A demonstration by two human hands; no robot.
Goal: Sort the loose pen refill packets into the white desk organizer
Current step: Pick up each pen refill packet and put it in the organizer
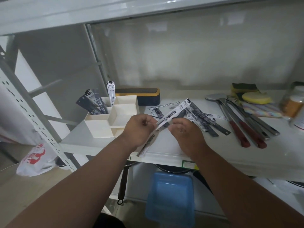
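The white desk organizer (98,125) stands on the shelf at the left, with several refill packets (92,102) upright in its back compartments. A pile of loose refill packets (204,117) lies on the shelf to its right. My left hand (138,130) pinches a long packet (148,143) that slants down to the shelf's front edge. My right hand (185,130) holds another packet (174,112) that points up and to the right. The two hands are close together just in front of the organizer's right side.
A black and yellow case (139,94) lies behind the organizer. Red-handled metal utensils (238,122), sponges (253,96) and jars (294,106) fill the shelf's right side. A blue tub (171,195) and a pan handle (122,183) sit below. A white plastic bag (36,160) hangs at the left.
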